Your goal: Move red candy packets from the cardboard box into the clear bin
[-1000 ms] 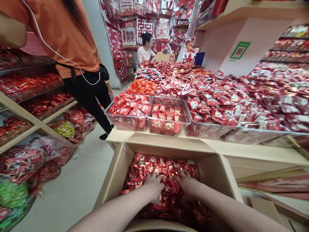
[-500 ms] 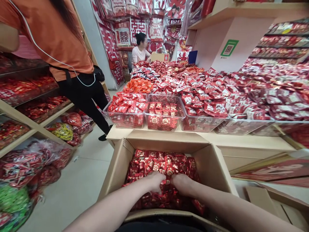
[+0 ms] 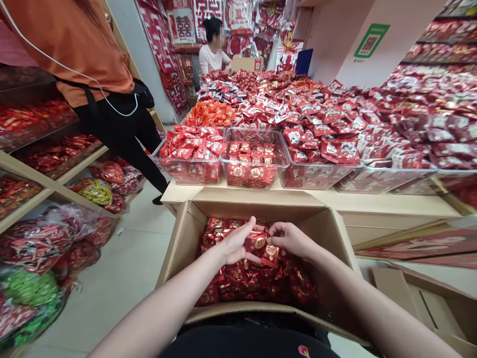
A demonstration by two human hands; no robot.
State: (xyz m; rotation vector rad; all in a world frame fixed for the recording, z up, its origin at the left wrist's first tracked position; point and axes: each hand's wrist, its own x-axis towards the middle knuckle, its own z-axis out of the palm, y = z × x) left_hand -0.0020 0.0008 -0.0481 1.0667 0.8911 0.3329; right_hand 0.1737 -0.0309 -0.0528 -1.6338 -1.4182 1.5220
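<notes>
Both hands are over an open cardboard box (image 3: 173, 258) filled with small red foil-wrapped candies (image 3: 238, 278) printed in gold. My left hand (image 3: 238, 244), palm turned inward and thumb up, holds a few wrapped candies (image 3: 257, 241) against its fingers. From the other side, my right hand (image 3: 288, 238) has its fingers curled in a pinch at the edge of these candies. One wrapped candy (image 3: 270, 254) hangs just below the right fingertips. Part of the right fingers' grip is hidden.
Beyond the box, a counter (image 3: 316, 197) carries clear bins, one of them a half-filled bin (image 3: 255, 180) of similar candies. A person in an orange top (image 3: 100, 54) stands at left by shelves; another person (image 3: 212, 54) sits behind the counter. Bagged goods (image 3: 40, 238) lie on the floor at left.
Both hands have risen from deep among the candies, with several wrapped candies now between them. The left palm has turned inward. The view has shifted slightly downward.
</notes>
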